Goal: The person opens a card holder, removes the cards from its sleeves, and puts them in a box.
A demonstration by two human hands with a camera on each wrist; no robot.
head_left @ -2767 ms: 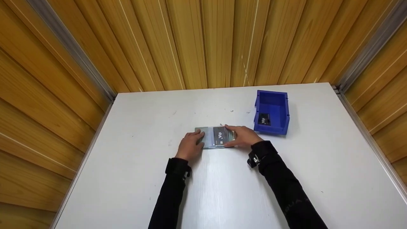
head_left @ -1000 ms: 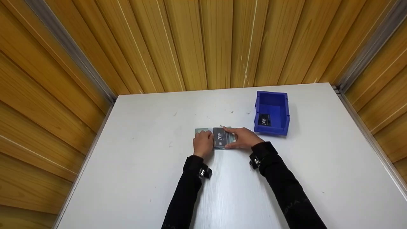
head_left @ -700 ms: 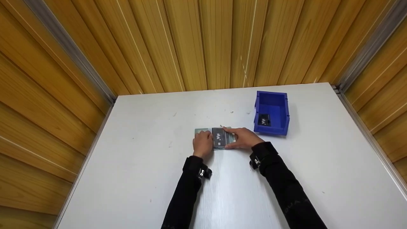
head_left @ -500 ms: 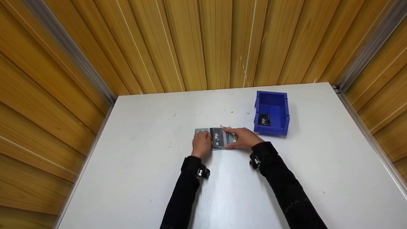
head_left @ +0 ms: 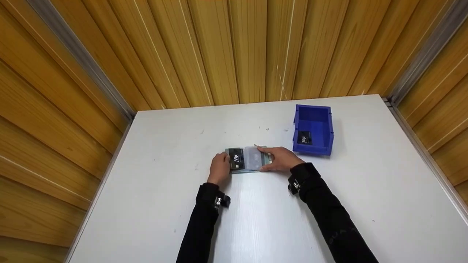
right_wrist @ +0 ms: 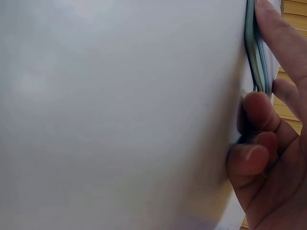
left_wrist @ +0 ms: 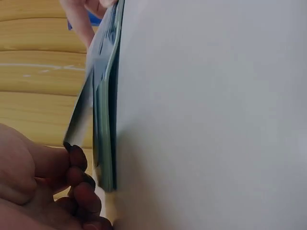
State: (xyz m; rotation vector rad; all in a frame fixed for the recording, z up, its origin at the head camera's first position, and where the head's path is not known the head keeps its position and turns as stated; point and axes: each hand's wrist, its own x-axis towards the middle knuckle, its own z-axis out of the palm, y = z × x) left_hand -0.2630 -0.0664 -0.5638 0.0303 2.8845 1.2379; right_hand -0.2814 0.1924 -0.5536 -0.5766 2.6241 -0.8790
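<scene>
An open card holder (head_left: 254, 159) with clear sleeves and greenish covers lies flat on the white table. My left hand (head_left: 218, 167) pinches the left edge of a black card (head_left: 236, 157) marked "Vip". That card lies over the holder's left half; in the left wrist view its pinched end is raised off the holder. My right hand (head_left: 282, 159) grips the holder's right end, thumb at the near edge and a finger at the far edge. The right wrist view shows its other fingers curled beside the greenish cover (right_wrist: 252, 48).
A blue bin (head_left: 323, 133) stands behind and to the right of the right hand. Inside it lies another black "Vip" card (head_left: 304, 138). Wood-patterned walls (head_left: 234, 51) close off the back and both sides of the white table (head_left: 164, 146).
My left hand has moved left with the black card, which has slid out of its clear sleeve over the holder's left half. The right hand has stayed in place.
</scene>
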